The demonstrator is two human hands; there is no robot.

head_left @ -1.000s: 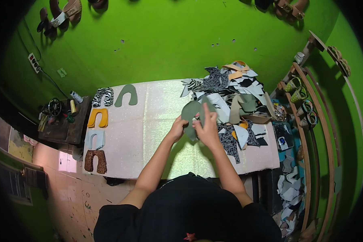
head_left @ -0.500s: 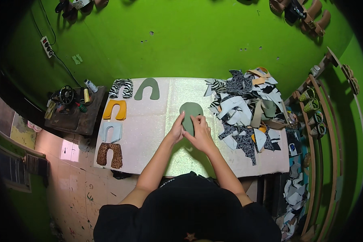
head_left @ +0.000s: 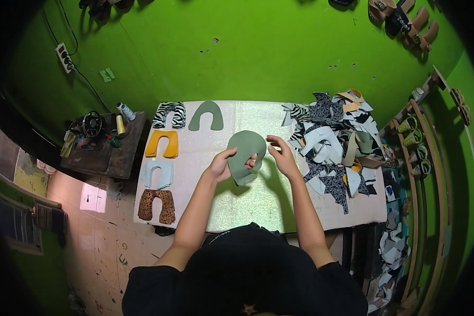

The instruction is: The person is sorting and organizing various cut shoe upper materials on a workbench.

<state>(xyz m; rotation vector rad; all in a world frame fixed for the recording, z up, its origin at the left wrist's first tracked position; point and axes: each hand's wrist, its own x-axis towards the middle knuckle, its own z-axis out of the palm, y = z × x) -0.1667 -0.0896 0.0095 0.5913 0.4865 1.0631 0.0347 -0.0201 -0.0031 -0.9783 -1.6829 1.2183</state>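
Note:
A green arch-shaped cut piece (head_left: 242, 147) is held above the middle of the table by my left hand (head_left: 221, 165). The thumb lies on top of it, and fingertips show through its gap. My right hand (head_left: 283, 158) hovers just right of the piece, fingers apart and holding nothing. A matching green arch (head_left: 207, 110) lies flat at the back left. Beside it is a zebra-striped arch stack (head_left: 169, 109). Below that, down the left side, come yellow arches (head_left: 154, 141), pale grey-blue arches (head_left: 149, 175) and leopard-print arches (head_left: 148, 205).
A heap of offcuts (head_left: 329, 139) covers the right part of the pale table (head_left: 195, 195). To the left stands a sewing machine table (head_left: 116, 158) with thread cones (head_left: 125, 110). A wooden rack (head_left: 432, 195) with sandals leans at the right wall, beside more scraps (head_left: 391, 253).
My right hand has let go of the green piece and moved off to the right. The left hand has turned and tilted the piece. The whole view has shifted slightly.

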